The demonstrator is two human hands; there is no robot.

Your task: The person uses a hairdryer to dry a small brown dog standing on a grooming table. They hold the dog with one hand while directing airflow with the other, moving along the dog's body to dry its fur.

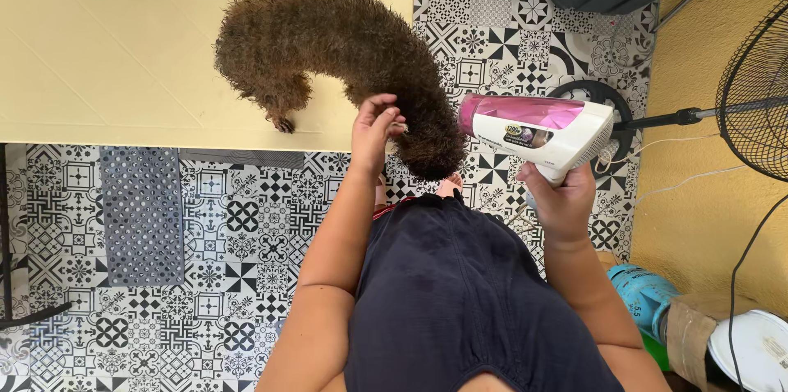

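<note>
A brown curly dog (pixel 345 55) stands on a cream tiled table (pixel 107 47), its rear hanging over the near edge. The left hand (pixel 375 128) reaches up from a bent arm, fingers curled and pressed together into the fur at the dog's hindquarters. The right hand (pixel 562 199), forearm raised, is wrapped tight round the handle of a white and pink dryer (pixel 538 129), whose nozzle points left, just beside the dog's rear. A fan (pixel 759 88) stands far right.
</note>
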